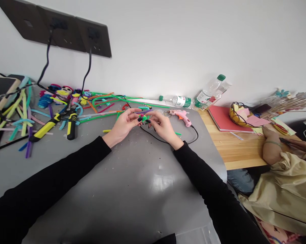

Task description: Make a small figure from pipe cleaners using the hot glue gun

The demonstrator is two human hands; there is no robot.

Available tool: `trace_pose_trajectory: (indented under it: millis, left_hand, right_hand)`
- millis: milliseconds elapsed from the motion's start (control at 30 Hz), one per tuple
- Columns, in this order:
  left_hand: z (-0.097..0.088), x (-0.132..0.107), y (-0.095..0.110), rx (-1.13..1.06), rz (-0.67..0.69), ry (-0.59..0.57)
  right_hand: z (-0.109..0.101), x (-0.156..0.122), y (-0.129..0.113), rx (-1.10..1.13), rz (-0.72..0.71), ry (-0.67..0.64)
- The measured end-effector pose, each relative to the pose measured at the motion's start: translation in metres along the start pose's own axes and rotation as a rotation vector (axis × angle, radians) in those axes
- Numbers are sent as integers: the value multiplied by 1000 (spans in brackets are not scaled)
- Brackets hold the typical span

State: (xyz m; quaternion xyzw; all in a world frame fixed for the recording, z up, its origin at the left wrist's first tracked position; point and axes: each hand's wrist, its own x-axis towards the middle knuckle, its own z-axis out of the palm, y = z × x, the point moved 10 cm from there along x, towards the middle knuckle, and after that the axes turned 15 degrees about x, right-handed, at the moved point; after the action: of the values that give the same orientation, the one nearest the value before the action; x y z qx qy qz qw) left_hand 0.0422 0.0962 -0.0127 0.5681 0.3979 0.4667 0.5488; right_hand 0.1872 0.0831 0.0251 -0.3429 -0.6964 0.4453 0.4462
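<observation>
My left hand (125,123) and my right hand (162,126) meet above the grey table mat, fingertips pinched together. Between them is a small piece of bright green pipe cleaner (144,118), largely covered by my fingers. A spot of pink shows beside it. Just right of my right hand lies a pink hot glue gun (181,116), its black cord curving beneath my hands. Loose green, orange and red pipe cleaners (104,101) are strewn behind my left hand. Yellow-and-black pliers (71,125) rest farther left.
Colourful pipe-cleaner figures (63,93) sit by the wall. A plastic bottle (177,100) lies on its side; another bottle (209,91) leans nearby. On the wooden table (225,149) are a red folder (224,118) and a yellow basket (235,117). Another person's arm (272,147) rests there.
</observation>
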Motion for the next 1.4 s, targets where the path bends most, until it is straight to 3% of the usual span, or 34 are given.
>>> trace_pose_trajectory:
  millis: [367,533,1000,1400]
  left_hand:
    - [10,-4,-1,-5,-77,-106]
    - [6,-5,-2,69,-79,-64]
    - [-2,-6,17,378,106,56]
    - [-4,-5,12,297,72,49]
  right_hand:
    - [3,-1,-1,107,61,-53]
    - [4,0,3,99,81,-59]
    - [3,0,8,-84,6,-51]
    - [5,0,6,-75,6,-57]
